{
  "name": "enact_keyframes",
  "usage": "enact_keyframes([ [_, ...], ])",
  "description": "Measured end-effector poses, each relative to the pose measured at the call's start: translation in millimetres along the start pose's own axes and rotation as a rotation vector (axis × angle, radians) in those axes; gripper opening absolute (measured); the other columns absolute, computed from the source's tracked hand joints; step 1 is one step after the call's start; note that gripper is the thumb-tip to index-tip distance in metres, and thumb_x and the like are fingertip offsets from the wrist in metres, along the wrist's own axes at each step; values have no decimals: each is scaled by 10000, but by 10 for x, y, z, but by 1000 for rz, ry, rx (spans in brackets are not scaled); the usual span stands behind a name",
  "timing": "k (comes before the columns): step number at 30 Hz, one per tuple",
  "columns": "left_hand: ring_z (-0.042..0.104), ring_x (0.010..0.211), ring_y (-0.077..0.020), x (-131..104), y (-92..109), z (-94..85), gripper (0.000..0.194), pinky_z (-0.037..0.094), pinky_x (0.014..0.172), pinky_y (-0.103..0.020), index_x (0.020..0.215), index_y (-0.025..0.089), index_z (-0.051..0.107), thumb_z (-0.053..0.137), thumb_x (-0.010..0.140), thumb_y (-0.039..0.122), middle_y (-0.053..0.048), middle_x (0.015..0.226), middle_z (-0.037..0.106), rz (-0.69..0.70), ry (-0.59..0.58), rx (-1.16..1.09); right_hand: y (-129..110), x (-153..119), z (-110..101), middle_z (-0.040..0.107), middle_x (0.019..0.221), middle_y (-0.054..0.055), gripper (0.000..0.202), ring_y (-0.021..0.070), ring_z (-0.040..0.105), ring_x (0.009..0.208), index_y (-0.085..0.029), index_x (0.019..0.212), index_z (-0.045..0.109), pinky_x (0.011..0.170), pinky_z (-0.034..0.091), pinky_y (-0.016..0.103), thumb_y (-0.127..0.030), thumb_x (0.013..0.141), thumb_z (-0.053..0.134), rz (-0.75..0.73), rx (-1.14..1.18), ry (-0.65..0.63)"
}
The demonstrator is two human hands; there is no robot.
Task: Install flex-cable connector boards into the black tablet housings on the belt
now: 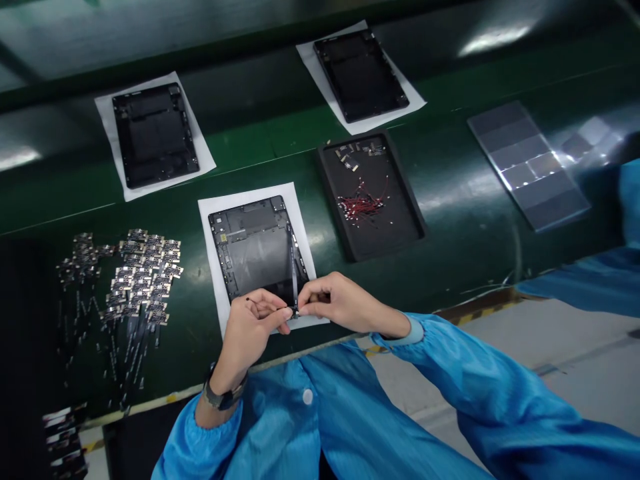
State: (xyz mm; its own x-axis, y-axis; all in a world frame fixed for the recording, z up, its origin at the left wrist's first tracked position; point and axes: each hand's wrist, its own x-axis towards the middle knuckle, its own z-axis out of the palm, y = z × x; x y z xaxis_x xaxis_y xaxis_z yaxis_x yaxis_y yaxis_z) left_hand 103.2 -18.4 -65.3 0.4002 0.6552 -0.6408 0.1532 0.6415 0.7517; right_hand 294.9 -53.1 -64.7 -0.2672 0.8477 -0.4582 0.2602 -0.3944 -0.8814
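An open tablet housing (255, 250) lies on a white sheet (216, 283) close in front of me. At its near edge my left hand (255, 320) pinches one side of a small circuit board (294, 311). My right hand (336, 303) pinches the same board from the other side, fingertips closed. A long thin flex strip (293, 267) runs from the board up over the housing's right part. The fingertips partly cover the board, so its exact seating cannot be made out.
Many small boards with strips (143, 273) lie at left. A black tray (373, 233) holds red wires (363, 205) and small boards. Two tablet housings (156, 137) (361, 75) lie farther back. Clear plastic sheets (530, 167) and a blue sleeve (590, 280) are at right.
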Motion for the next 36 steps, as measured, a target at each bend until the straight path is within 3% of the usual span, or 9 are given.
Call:
enact_keyframes([
  [10, 630, 507, -163, 0, -51, 20, 188, 497, 552, -260, 703, 160, 628, 773, 649, 267, -23, 525, 664, 10, 35, 30, 8, 15, -41, 587, 570, -10, 154, 113, 513, 526, -141, 789, 726, 515, 374, 228, -281, 818, 668, 41, -41, -44],
  [13, 618, 554, -163, -21, -73, 13, 112, 461, 544, -264, 706, 171, 638, 715, 712, 252, -27, 602, 679, 88, 107, 165, -212, -16, -214, 611, 615, -3, 210, 119, 514, 538, -155, 925, 750, 521, 371, 236, -322, 817, 683, -62, -241, -14],
  [16, 602, 639, -166, -66, -59, -24, 37, 454, 615, -293, 726, 183, 691, 682, 761, 189, -40, 749, 707, 238, 248, 503, -610, 103, -419, 672, 715, 25, 273, 133, 546, 580, -172, 992, 745, 551, 402, 252, -383, 876, 617, -208, -393, 134],
  [20, 610, 833, -222, -103, 19, -149, 111, 468, 775, -351, 700, 190, 668, 676, 795, 132, -43, 777, 688, 445, 353, 884, -1177, 807, -498, 741, 857, 56, 208, 164, 639, 732, -155, 907, 739, 655, 459, 255, -306, 881, 598, -387, -517, 253],
  [24, 572, 1015, -254, 104, 270, -420, 39, 456, 909, -373, 837, 172, 663, 633, 856, 158, -83, 958, 691, 589, 418, 1061, -1530, 1882, -299, 753, 1043, 102, 168, 200, 680, 991, -139, 983, 731, 835, 468, 250, -233, 876, 642, -98, -612, 426],
  [27, 518, 1155, -280, 439, 585, -673, 219, 420, 991, -398, 1111, 150, 636, 563, 909, 194, -129, 1187, 638, 560, 488, 1176, -1652, 2498, -74, 712, 1136, 180, 246, 267, 651, 1120, -88, 1044, 705, 914, 477, 319, -279, 892, 670, 28, -620, 487],
  [29, 531, 1150, -285, 671, 779, -813, 276, 424, 991, -406, 1173, 148, 614, 562, 909, 212, -142, 1204, 628, 529, 491, 1204, -1692, 2748, 66, 675, 1200, 164, 309, 261, 640, 1126, -94, 1130, 666, 936, 501, 383, -323, 923, 648, 94, -601, 516],
  [31, 567, 1099, -290, 863, 911, -913, 234, 445, 958, -402, 1102, 133, 641, 577, 890, 205, -157, 1133, 649, 512, 485, 1206, -1712, 2902, 176, 638, 1239, 127, 344, 242, 636, 1099, -123, 1202, 623, 929, 527, 434, -351, 944, 626, 150, -573, 529],
  [36, 588, 1104, -325, 1114, 963, -1027, 112, 459, 944, -414, 890, 113, 679, 580, 841, 133, -201, 1076, 662, 488, 456, 1168, -1752, 3070, 304, 605, 1262, 118, 366, 236, 629, 1079, -141, 1251, 590, 903, 548, 439, -341, 947, 626, 252, -488, 530],
])
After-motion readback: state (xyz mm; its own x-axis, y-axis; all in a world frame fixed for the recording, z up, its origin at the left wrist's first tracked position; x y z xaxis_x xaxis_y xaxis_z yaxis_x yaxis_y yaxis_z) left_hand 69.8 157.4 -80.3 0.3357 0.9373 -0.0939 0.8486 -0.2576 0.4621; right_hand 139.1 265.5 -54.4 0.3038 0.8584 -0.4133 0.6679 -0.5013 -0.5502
